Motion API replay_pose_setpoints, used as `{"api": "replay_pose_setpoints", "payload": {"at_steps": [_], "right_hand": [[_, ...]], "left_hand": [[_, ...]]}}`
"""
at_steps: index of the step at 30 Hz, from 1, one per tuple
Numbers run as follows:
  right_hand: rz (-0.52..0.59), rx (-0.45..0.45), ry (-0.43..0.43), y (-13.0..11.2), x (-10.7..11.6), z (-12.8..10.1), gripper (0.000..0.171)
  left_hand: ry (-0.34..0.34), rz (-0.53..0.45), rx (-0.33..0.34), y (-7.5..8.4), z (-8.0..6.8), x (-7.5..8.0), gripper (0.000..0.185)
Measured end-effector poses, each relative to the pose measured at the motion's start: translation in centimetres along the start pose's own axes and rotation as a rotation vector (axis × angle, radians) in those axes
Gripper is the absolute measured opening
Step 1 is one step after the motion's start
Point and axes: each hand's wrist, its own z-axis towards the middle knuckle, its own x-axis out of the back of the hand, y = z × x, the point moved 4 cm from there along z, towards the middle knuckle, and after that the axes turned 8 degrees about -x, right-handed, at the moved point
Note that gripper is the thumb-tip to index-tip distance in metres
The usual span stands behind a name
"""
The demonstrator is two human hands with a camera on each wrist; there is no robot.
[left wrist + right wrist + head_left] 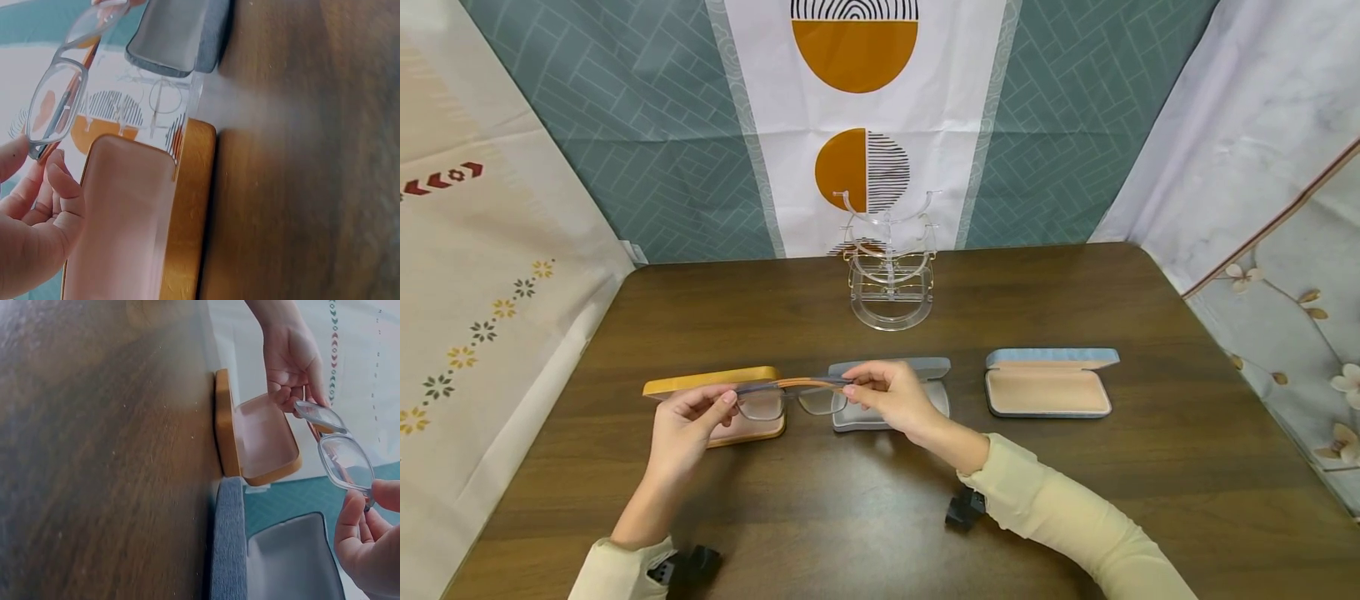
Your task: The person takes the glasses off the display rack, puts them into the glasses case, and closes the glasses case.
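You will find no legible text, label, brand name or number in any of the three views. The backdrop banner carries only orange half-circles with black line patterns, and the left side cloth shows red chevron marks and small flower motifs, none of them lettering. The glasses cases on your tabletop bear no readable marking.
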Motion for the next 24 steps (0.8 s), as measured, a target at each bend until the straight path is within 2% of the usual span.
{"api": "replay_pose_setpoints", "payload": {"at_steps": [5, 9, 12, 14, 17, 21, 22, 24], "right_hand": [[-0.013, -0.006, -0.009, 0.1, -0.7, 0.1, 0.021], [-0.01, 0.008, -0.017, 0.2, -1.3, 0.3, 0.02], [-0.022, 0.011, -0.019, 0.4, -1.9, 0.4, 0.019], [-0.033, 0.005, -0.024, 0.5, -2.2, 0.4, 0.019], [-0.043, 0.0, -0.04, 0.6, -2.7, 0.5, 0.019], [-0.05, -0.007, -0.055, 0.6, -3.2, 0.7, 0.019], [-0.053, -0.013, -0.057, 0.2, -3.4, 0.6, 0.019], [-0.066, -0.018, -0.062, -0.6, -3.7, 0.4, 0.019]], "left_hand": [[0.01, 0.004, 0.021, -0.2, -0.3, 0.8, 0.008], [-0.005, -0.025, -0.021, -0.4, -0.5, 1.2, 0.01], [0.0, -0.027, -0.029, -0.6, -0.7, 1.7, 0.009], [0.011, -0.033, -0.016, -0.8, -0.9, 2.0, 0.009], [0.028, 0.01, 0.025, -1.0, -1.0, 2.6, 0.009], [0.012, 0.001, 0.02, -2.1, -1.1, 3.6, 0.01], [0.002, -0.004, 0.011, -2.6, -1.1, 3.9, 0.01], [0.011, -0.01, 0.021, -2.6, -1.2, 4.3, 0.01]]}}
